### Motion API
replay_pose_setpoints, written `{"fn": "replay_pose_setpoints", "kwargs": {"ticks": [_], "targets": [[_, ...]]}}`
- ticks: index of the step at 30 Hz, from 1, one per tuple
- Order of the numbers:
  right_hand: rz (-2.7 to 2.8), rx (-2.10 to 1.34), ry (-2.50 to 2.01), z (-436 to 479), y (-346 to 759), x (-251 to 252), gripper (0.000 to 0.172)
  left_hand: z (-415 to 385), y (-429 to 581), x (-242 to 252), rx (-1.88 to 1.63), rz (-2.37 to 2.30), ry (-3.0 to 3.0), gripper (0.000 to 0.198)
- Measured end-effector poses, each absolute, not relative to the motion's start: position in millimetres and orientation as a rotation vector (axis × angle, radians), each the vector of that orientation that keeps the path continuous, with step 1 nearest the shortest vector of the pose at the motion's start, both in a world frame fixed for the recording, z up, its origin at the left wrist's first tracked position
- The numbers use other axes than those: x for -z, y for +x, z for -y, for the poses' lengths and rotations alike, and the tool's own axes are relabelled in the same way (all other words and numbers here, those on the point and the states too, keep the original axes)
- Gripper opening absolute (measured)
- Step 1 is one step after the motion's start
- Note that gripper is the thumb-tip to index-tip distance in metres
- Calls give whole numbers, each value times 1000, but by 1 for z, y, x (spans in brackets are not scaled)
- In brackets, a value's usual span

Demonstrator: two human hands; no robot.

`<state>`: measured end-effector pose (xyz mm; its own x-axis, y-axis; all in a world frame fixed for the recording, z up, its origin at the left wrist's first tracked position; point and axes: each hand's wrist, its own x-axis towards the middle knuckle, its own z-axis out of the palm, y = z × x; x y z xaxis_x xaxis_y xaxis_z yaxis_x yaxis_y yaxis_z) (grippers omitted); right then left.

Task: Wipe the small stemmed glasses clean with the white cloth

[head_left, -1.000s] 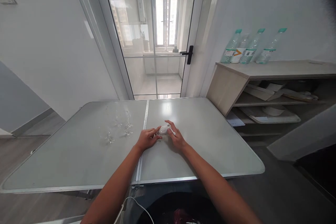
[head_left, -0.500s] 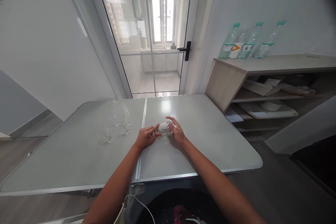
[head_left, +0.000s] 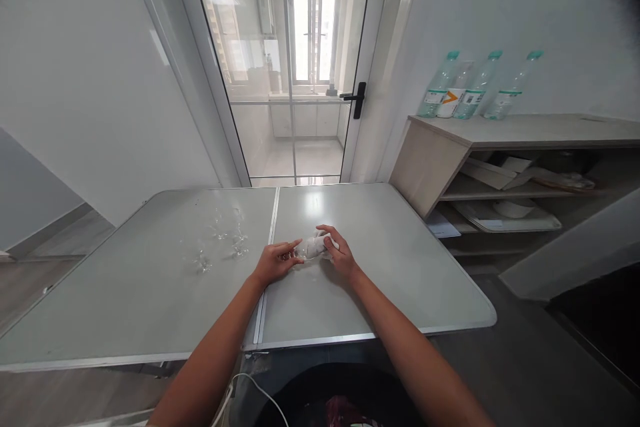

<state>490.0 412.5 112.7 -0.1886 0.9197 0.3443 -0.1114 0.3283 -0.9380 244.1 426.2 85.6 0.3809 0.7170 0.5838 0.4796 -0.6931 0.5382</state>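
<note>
Right of the counter seam (head_left: 274, 219), my left fingers (head_left: 289, 246) grip a glass (head_left: 304, 251), my right fingers (head_left: 331, 249) a white cloth (head_left: 319, 244) against it; more glasses (head_left: 239, 248) sit left of that seam.

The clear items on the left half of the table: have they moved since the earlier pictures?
No. The clear items are at about the same place, left of the metal strip that crosses the table.
</note>
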Motion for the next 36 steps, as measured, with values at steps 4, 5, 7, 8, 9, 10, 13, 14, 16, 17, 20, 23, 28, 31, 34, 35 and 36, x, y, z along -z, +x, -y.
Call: {"fn": "replay_pose_setpoints", "kwargs": {"ticks": [4, 5, 7, 8, 9, 10, 13, 14, 16, 17, 20, 23, 28, 31, 34, 35, 36], "targets": [[1333, -1260, -796, -416, 482, -109, 52, -425, 245, -84, -1229, -1124, 2610, 49], [1324, -1305, -787, -416, 481, -110, 53, -425, 245, -84, -1215, -1122, 2669, 47], [1312, -1404, -753, -415, 481, -113, 53, -423, 246, -85, -1205, -1093, 2720, 47], [1300, -1449, -731, -414, 482, -114, 52, -422, 246, -86, -1213, -1071, 2714, 47], [1280, -1480, -710, -414, 483, -116, 51, -421, 246, -86, -1226, -1053, 2693, 47], [1246, -1495, -694, -413, 484, -117, 49, -421, 246, -87, -1241, -1039, 2665, 48], [1049, -1462, -687, -414, 488, -117, 47, -422, 247, -89, -1246, -1029, 2597, 51], [962, -1436, -694, -416, 490, -116, 48, -423, 247, -89, -1234, -1040, 2588, 52], [788, -1348, -707, -421, 493, -113, 52, -423, 247, -89, -1222, -1074, 2582, 53], [711, -1290, -705, -425, 494, -111, 53, -424, 246, -89, -1230, -1084, 2579, 53], [558, -1121, -674, -432, 495, -107, 51, -424, 246, -88, -1303, -1042, 2549, 52], [612, -1177, -650, -429, 488, -109, 49, -423, 247, -86, -1387, -1000, 2495, 52], [929, -1566, -530, -411, 468, -112, 55, -423, 251, -85, -1516, -1121, 2307, 38], [1115, -1455, -555, -404, 467, -111, 58, -422, 254, -88, -1527, -1252, 2165, 30], [1527, -1111, -634, -401, 472, -110, 55, -422, 256, -90, -1510, -1296, 2148, 28], [1682, -978, -642, -401, 474, -111, 52, -422, 256, -89, -1492, -1294, 2181, 28], [1825, -848, -639, -401, 475, -113, 49, -421, 256, -89, -1460, -1285, 2234, 27]]}}
